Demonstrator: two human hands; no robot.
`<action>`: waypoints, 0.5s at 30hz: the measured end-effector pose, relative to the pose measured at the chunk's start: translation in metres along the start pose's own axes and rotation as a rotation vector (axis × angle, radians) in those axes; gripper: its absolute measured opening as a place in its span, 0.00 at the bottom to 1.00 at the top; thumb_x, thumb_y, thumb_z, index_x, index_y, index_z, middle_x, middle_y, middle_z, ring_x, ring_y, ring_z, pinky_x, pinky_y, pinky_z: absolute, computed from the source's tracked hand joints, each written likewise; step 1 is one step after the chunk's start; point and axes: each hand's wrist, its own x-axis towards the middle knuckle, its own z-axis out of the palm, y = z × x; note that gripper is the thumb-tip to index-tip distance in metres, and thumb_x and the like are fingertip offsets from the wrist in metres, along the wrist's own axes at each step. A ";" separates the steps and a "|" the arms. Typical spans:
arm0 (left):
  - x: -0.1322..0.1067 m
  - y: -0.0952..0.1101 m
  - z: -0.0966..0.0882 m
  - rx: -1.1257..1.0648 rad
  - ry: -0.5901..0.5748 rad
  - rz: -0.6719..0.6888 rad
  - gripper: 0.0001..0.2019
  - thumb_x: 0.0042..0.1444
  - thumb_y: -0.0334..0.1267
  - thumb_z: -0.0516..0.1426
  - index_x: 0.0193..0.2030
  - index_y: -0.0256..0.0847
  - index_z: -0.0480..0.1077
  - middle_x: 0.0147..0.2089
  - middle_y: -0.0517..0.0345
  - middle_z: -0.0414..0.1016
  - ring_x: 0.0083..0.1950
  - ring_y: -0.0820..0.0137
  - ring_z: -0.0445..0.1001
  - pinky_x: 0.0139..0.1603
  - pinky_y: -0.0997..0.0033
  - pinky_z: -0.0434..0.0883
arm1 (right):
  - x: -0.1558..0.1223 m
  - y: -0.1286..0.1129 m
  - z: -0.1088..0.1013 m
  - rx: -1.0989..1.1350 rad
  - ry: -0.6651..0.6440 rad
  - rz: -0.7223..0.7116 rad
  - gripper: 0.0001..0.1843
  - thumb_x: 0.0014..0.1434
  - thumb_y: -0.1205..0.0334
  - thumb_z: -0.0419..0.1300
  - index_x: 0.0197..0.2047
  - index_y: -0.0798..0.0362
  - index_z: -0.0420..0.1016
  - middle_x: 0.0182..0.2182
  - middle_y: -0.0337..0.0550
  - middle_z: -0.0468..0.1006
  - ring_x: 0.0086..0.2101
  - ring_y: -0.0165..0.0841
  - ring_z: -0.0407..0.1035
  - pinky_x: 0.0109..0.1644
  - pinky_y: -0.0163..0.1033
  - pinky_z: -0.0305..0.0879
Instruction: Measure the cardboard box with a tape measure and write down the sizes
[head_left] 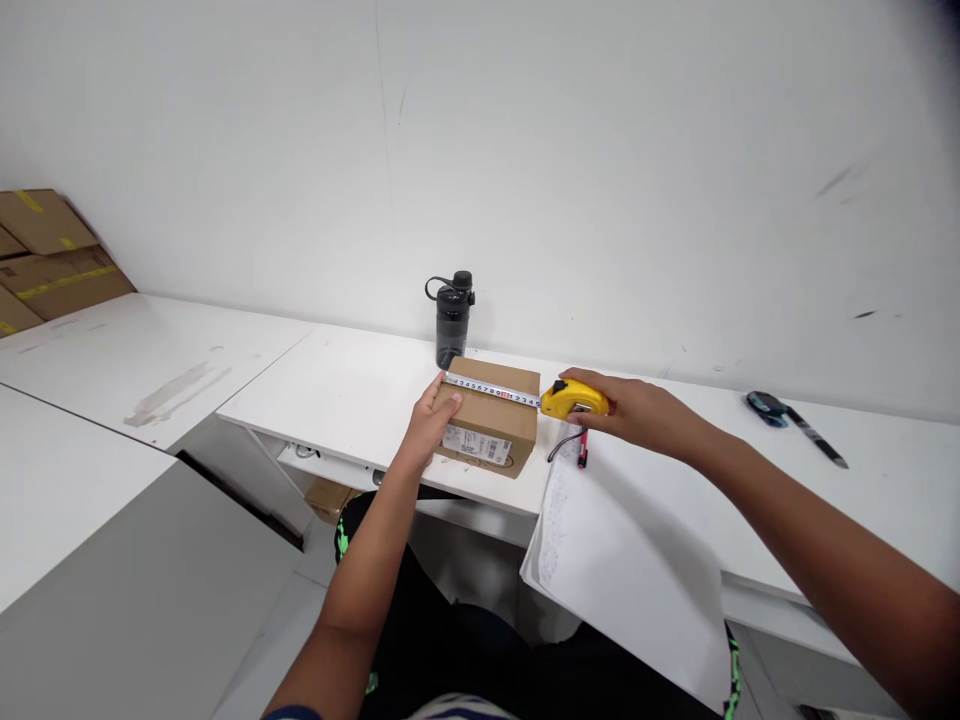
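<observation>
Spanning box (489, 432), tape (491, 390) between fingers (448, 401)

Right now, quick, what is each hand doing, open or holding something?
Left hand: gripping the cardboard box's left end, by the tape's tip.
Right hand: closed around the yellow tape measure.

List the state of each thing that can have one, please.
Brown cardboard box: closed, flat on the white table.
Yellow tape measure: blade extended across box top.
Left hand: grip on box's left edge, pinning blade end.
Right hand: grip closed on tape measure case.
Black plastic bottle: upright, lid closed.
White paper sheets: overhanging table edge.
</observation>
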 end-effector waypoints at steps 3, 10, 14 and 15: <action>0.000 -0.001 -0.001 0.002 0.000 -0.001 0.37 0.55 0.45 0.64 0.70 0.44 0.58 0.62 0.50 0.73 0.60 0.59 0.72 0.63 0.59 0.68 | 0.000 -0.004 0.001 0.004 0.008 -0.009 0.28 0.59 0.44 0.54 0.62 0.34 0.63 0.47 0.39 0.81 0.38 0.42 0.75 0.37 0.42 0.67; 0.001 -0.001 0.000 0.005 -0.001 -0.013 0.37 0.55 0.45 0.64 0.70 0.46 0.58 0.61 0.51 0.74 0.59 0.59 0.73 0.62 0.59 0.68 | 0.001 -0.004 0.004 -0.042 0.020 -0.004 0.28 0.60 0.44 0.54 0.63 0.34 0.62 0.47 0.37 0.81 0.37 0.41 0.75 0.34 0.40 0.66; 0.000 0.001 0.001 -0.021 -0.003 -0.005 0.37 0.55 0.44 0.63 0.71 0.44 0.57 0.62 0.51 0.73 0.60 0.59 0.73 0.62 0.60 0.68 | 0.008 -0.009 -0.005 -0.134 0.023 -0.037 0.30 0.59 0.42 0.54 0.64 0.36 0.60 0.49 0.38 0.80 0.38 0.40 0.76 0.35 0.40 0.64; 0.000 0.001 0.001 -0.025 -0.001 0.001 0.37 0.56 0.43 0.63 0.71 0.44 0.57 0.63 0.51 0.72 0.61 0.59 0.72 0.63 0.60 0.68 | 0.012 -0.014 -0.008 -0.146 0.017 -0.045 0.30 0.60 0.42 0.54 0.64 0.37 0.60 0.48 0.39 0.81 0.38 0.40 0.76 0.35 0.40 0.64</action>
